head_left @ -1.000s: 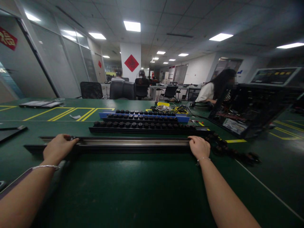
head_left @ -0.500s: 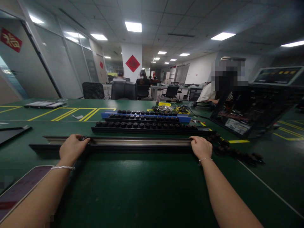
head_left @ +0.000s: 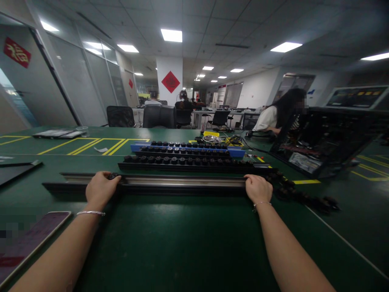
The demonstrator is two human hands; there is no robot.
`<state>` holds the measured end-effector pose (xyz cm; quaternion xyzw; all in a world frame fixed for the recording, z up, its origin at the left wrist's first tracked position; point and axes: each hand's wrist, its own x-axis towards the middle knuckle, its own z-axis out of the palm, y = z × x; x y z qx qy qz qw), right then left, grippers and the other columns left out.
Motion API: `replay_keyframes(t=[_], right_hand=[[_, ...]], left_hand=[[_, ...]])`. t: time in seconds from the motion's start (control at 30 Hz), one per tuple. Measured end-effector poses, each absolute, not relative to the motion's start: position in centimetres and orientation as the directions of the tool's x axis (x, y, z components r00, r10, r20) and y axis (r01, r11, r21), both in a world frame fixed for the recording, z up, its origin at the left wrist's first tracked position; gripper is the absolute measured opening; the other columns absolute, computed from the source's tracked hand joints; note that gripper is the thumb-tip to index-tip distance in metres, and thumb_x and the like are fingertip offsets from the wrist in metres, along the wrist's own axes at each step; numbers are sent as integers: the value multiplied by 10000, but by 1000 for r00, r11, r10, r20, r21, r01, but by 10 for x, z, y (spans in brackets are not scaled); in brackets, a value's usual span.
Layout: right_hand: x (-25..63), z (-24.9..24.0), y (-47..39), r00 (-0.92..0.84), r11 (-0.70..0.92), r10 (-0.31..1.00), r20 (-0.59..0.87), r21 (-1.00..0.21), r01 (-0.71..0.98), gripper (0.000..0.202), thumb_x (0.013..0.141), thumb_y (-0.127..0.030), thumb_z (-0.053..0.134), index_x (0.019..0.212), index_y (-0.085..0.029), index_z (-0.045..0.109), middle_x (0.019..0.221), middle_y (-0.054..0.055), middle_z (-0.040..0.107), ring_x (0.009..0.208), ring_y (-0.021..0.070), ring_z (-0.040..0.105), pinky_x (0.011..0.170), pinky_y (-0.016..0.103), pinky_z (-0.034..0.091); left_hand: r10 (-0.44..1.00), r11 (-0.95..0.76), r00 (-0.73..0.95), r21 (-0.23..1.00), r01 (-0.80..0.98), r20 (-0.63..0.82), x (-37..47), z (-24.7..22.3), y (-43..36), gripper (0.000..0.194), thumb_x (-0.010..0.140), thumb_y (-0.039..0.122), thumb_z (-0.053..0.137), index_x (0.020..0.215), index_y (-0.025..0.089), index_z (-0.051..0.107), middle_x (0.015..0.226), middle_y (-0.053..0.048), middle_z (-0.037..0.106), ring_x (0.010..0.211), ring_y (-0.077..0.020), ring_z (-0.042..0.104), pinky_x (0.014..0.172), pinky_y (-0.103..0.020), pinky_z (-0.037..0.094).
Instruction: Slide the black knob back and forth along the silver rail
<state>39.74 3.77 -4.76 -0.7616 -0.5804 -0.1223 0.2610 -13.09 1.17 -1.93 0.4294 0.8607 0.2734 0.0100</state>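
A long dark rail [head_left: 182, 182] with a shiny metallic channel lies crosswise on the green tabletop in front of me. My left hand [head_left: 101, 189] is closed over its left part, thumb and fingers pinching a small black piece [head_left: 114, 176] at the channel. What lies under the palm is hidden. At the opposite end, my right hand [head_left: 259, 189] grips the rail with fingers curled over its far edge. Just beyond sits another black rail [head_left: 194, 167] carrying a row of round black pieces [head_left: 174, 160]. To the right of my right hand is a loose string of dark pieces [head_left: 304, 197].
Farther back, a blue rail [head_left: 237, 152] also bears black pieces. An open black computer case [head_left: 328, 142] stands at the right, a person [head_left: 269, 117] behind it. A phone-like flat device [head_left: 33, 247] lies near my left forearm. A metal dish [head_left: 212, 139] and cables [head_left: 233, 140] are at the back.
My left hand has slid a little to the right along the rail with the small black piece. The right hand keeps its place at the rail's right end.
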Motion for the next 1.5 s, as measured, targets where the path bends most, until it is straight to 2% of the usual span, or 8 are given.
replay_keyframes(t=[0.27, 0.6, 1.1, 1.5], right_hand=[[400, -49, 41, 319, -207, 806, 499, -268, 941, 357, 797, -204, 356, 899, -244, 696, 1002, 28, 669, 957, 188, 531, 805, 334, 326], [400, -49, 39, 328, -214, 804, 497, -272, 938, 366, 807, -208, 339, 926, -230, 684, 1023, 38, 665, 984, 195, 528, 822, 346, 321], [397, -47, 38, 334, -220, 803, 493, -276, 936, 362, 780, -197, 358, 931, -225, 686, 1019, 45, 665, 985, 201, 531, 814, 349, 337], [398, -48, 39, 337, -224, 807, 485, -276, 935, 362, 776, -200, 360, 946, -230, 677, 1043, 44, 662, 1002, 201, 529, 824, 354, 325]], left_hand=[[741, 461, -631, 508, 728, 232, -125, -25, 21, 603, 703, 589, 522, 1105, 140, 554, 1112, -160, 626, 1030, -319, 567, 784, -396, 447], [726, 446, -615, 471, 761, 307, -109, -30, 22, 588, 704, 599, 499, 1082, 155, 575, 1057, -136, 655, 1002, -322, 582, 800, -396, 445], [753, 400, -570, 458, 794, 329, -88, -27, 20, 533, 705, 579, 516, 1039, 167, 574, 1031, -120, 661, 1002, -297, 586, 831, -395, 436], [765, 367, -548, 471, 802, 338, -84, -30, 20, 588, 690, 604, 527, 1067, 154, 559, 1018, -129, 665, 978, -307, 597, 796, -391, 454]])
